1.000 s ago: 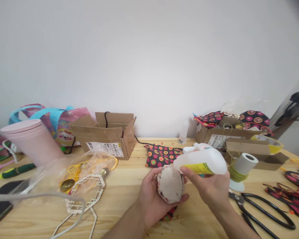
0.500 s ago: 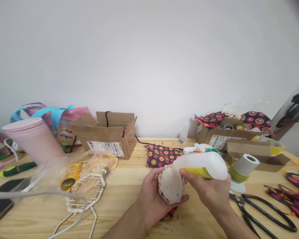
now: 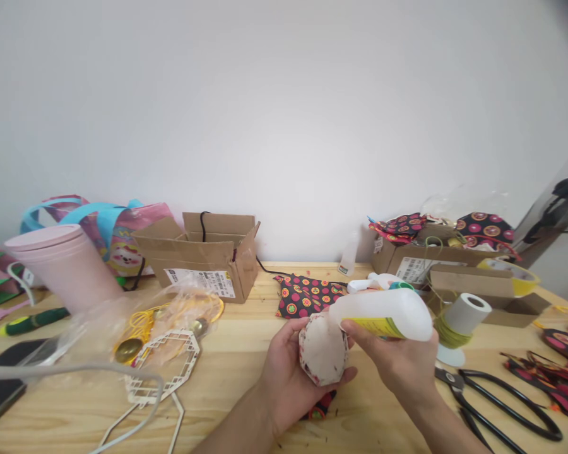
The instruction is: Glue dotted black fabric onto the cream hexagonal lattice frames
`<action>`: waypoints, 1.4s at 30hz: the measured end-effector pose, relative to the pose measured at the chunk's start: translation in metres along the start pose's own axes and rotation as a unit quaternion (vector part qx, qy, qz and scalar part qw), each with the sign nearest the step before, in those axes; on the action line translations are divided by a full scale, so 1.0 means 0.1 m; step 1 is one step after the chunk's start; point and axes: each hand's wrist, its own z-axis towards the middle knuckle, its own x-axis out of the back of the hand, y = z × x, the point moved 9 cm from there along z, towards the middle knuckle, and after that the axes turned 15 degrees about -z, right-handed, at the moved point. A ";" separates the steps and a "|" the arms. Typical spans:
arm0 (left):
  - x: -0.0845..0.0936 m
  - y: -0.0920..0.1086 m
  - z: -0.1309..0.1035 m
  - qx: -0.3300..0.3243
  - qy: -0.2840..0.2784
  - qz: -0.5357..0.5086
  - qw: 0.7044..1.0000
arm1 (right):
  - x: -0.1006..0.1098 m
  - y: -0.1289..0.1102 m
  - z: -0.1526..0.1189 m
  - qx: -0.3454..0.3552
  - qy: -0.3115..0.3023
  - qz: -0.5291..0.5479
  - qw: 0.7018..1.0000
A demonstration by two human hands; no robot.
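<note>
My left hand [image 3: 284,372] is wrapped round a small octagonal piece [image 3: 322,350], its pale back facing up and scraps of patterned fabric folded over its rim. In my right hand [image 3: 397,366] lies a white squeeze bottle [image 3: 383,312] with a yellow label, tilted on its side. The bottle's narrow end meets the far edge of the octagonal piece; its tip is hard to make out. Beneath my left hand, a bit of dark patterned fabric [image 3: 319,407] shows on the table. Just beyond the hands rests a dark fabric pouch [image 3: 307,296] with a dotted print.
Black-handled scissors [image 3: 506,403] lie at the right, near a spool of green cord [image 3: 454,334]. Cardboard boxes stand at back left [image 3: 203,265] and back right [image 3: 407,261]. On the left are a pink tumbler [image 3: 71,271], a white lattice frame [image 3: 165,369] and a cable [image 3: 76,367].
The octagonal piece and my left hand have shifted very slightly to the left. My right hand keeps the bottle in nearly the same tilted position.
</note>
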 end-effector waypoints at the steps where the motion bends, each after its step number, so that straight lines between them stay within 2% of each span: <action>1: 0.00 0.00 0.00 0.000 -0.002 -0.004 1.000 | 0.01 0.01 0.00 -0.005 0.006 0.003 1.000; 4: 0.00 0.01 0.01 0.005 -0.012 -0.019 1.000 | 0.03 0.07 0.00 -0.036 0.021 0.033 0.999; 10: -0.02 0.02 0.02 0.009 -0.031 -0.032 0.999 | -0.03 0.17 -0.01 -0.105 0.008 0.113 0.988; 18: 0.02 0.01 0.01 0.003 0.003 -0.030 1.000 | -0.05 0.12 -0.01 -0.073 0.012 0.106 0.992; 33: 0.03 -0.03 0.06 0.020 -0.010 -0.020 1.000 | -0.05 0.07 -0.05 -0.034 -0.002 0.068 0.997; 37: 0.02 -0.03 0.03 0.012 -0.009 -0.022 1.000 | 0.00 0.08 -0.02 -0.045 0.020 0.052 0.997; 42: 0.02 -0.03 0.02 0.016 -0.013 -0.024 0.999 | 0.01 0.12 -0.02 -0.064 0.032 0.082 0.994</action>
